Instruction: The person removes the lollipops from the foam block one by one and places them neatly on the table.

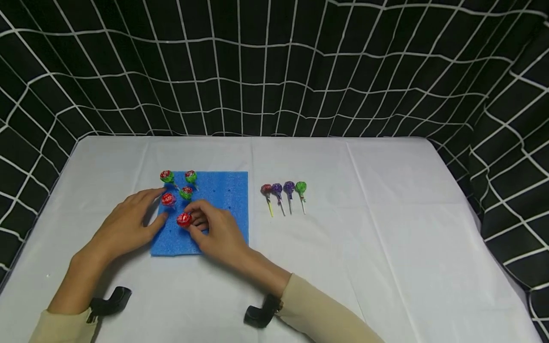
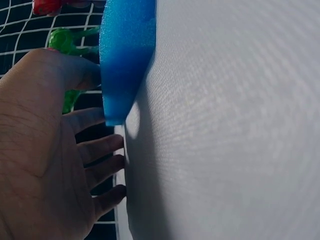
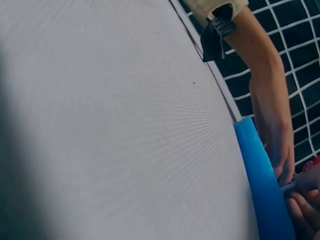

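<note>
A blue foam block (image 1: 233, 190) lies on the table, left of centre. Several lollipops stand in it: green-and-red ones (image 1: 186, 193) towards its back left and a red one (image 1: 168, 199) near its left edge. My right hand (image 1: 220, 233) pinches another red lollipop (image 1: 184, 219) by its stick, low over the foam. In the right wrist view the stick (image 3: 288, 187) is between the fingertips, close to the foam's top; whether its end is in the foam is hidden. My left hand (image 1: 126, 226), fingers spread and relaxed, rests against the foam's left edge.
To the right of the foam, a row of loose lollipops lies on the white cloth: a red one (image 1: 266, 189), two purple ones (image 1: 289, 187) and a green one (image 1: 300, 186). Black walls with white netting (image 1: 266, 66) border the table. Small holes mark the foam's surface.
</note>
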A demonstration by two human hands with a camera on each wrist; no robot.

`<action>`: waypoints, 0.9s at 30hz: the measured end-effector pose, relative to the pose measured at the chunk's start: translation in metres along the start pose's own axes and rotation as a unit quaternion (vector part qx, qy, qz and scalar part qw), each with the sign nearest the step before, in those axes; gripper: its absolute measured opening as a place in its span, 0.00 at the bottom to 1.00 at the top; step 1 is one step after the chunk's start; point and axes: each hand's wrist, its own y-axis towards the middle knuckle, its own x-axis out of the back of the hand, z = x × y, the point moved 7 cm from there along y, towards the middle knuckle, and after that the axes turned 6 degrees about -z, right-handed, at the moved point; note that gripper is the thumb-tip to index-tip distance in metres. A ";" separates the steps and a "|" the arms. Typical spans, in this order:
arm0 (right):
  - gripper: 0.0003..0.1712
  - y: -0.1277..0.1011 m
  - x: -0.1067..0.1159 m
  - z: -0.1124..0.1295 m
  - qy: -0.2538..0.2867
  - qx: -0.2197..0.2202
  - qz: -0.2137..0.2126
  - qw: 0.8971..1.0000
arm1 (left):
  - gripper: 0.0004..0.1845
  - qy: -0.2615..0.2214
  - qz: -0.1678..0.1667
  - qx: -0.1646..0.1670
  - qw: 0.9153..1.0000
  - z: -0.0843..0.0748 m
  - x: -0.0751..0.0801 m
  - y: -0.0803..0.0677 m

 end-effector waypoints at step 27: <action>0.22 -0.012 0.036 0.010 0.086 0.027 -0.056 0.994 | 0.36 0.009 0.007 0.013 1.000 0.000 -0.002 -0.001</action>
